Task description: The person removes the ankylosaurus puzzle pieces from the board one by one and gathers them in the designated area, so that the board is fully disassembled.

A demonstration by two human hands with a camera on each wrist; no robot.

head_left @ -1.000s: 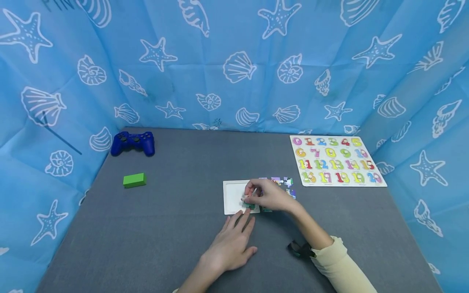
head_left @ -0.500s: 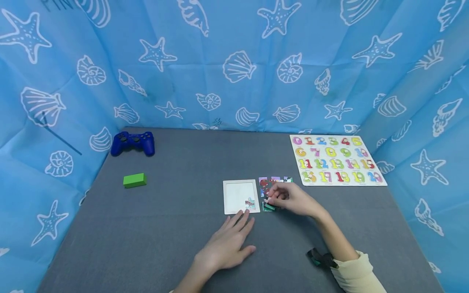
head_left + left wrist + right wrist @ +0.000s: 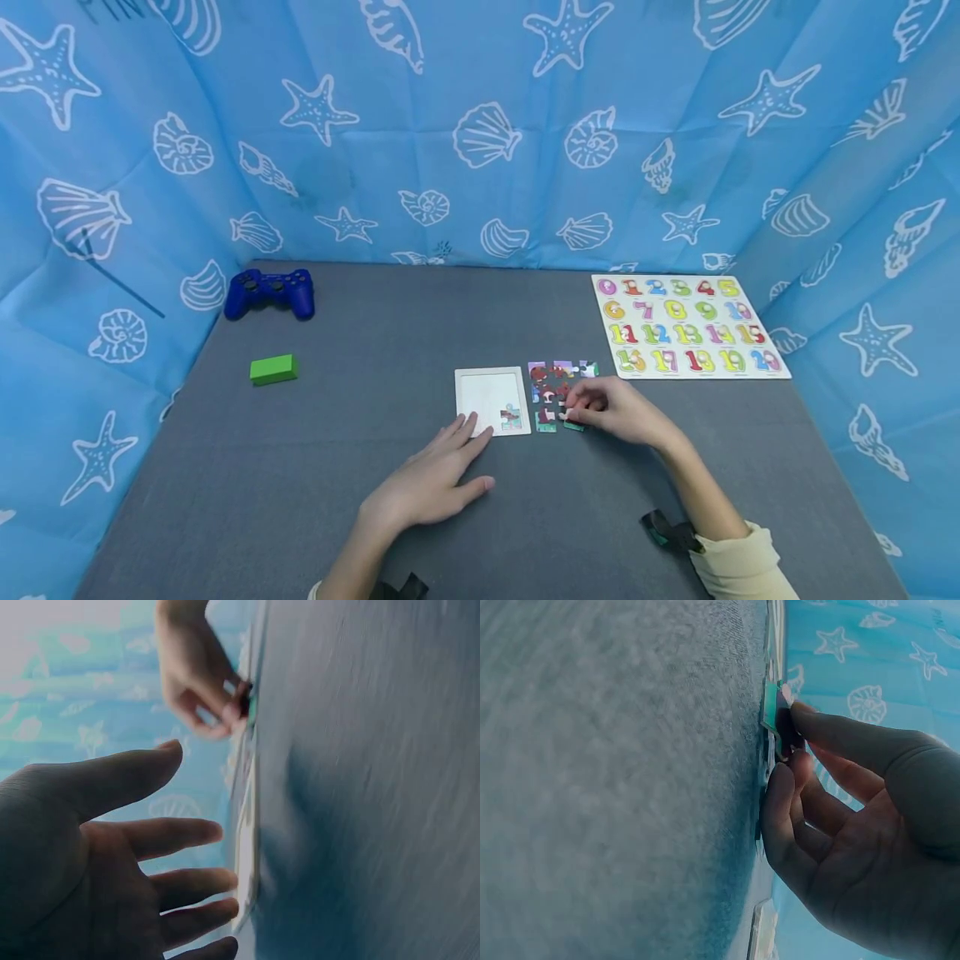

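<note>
A white square puzzle tray (image 3: 487, 374) lies on the table with one jigsaw piece (image 3: 511, 417) in its lower right corner. My left hand (image 3: 431, 479) has its fingers extended, the tips at the tray's lower edge; in the left wrist view the fingers are spread. To the right of the tray are several loose pieces (image 3: 546, 417) with red, purple and green printing. Over them, my right hand (image 3: 618, 408) pinches a jigsaw piece (image 3: 784, 724) between thumb and fingers. That piece is tilted in the right wrist view, and the hand partly covers it in the head view.
A number puzzle board (image 3: 688, 327) lies at the back right. At the back left is a blue game controller (image 3: 270, 292), with a green block (image 3: 273, 369) nearer. A blue shell-print curtain (image 3: 420, 167) surrounds the grey table (image 3: 360, 358) at the back and sides.
My right hand has moved right, from the tray's lower right corner to the loose pieces, leaving one piece in the tray. It now pinches another piece. My left hand has slid a little left.
</note>
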